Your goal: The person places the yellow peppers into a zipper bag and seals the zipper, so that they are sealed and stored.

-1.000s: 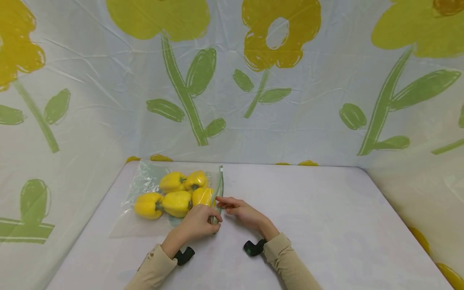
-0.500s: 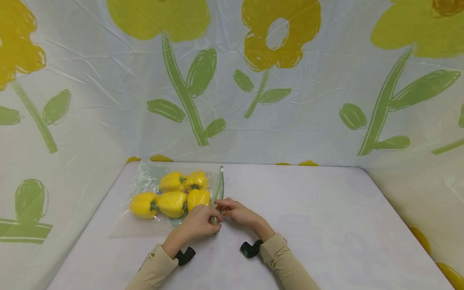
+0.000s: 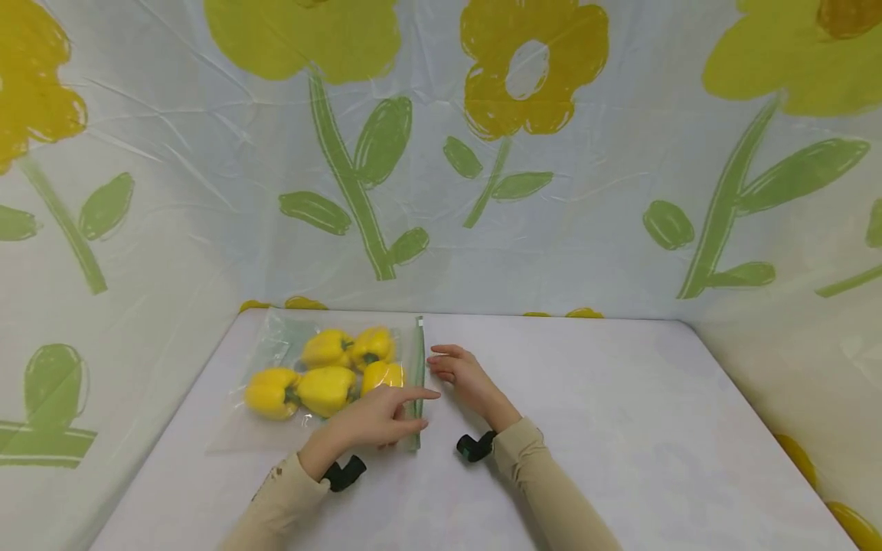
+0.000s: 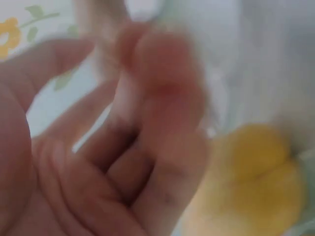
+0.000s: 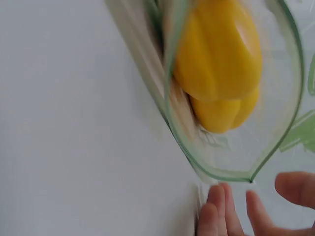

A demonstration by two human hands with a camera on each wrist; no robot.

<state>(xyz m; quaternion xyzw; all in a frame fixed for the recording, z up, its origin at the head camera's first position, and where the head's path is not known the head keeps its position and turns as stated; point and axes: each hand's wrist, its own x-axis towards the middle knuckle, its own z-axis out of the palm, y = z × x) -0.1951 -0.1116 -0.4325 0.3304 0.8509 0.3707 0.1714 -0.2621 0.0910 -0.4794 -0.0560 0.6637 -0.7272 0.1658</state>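
Observation:
A clear zip bag [image 3: 276,344] lies flat on the table, with several yellow bell peppers [image 3: 327,390] inside. Its green zip edge [image 3: 419,352] faces right, and the mouth [image 5: 216,176] gapes in the right wrist view. Over the near end of that mouth is my left hand [image 3: 375,417], index finger and thumb extended and the other fingers loosely bent. Nothing shows between its fingers in the blurred left wrist view. My right hand [image 3: 468,380] stands just right of the zip edge, fingers relaxed and parted, holding nothing.
The white table [image 3: 620,428] extends right of the bag. A flowered cloth [image 3: 565,252] hangs behind and along both sides. Each wrist carries a small black camera mount [image 3: 475,447].
Both hands have let go of the bag's mouth edge. The left index finger has straightened, and the right hand has shifted up and away to the right. The zip edge now lies straighter.

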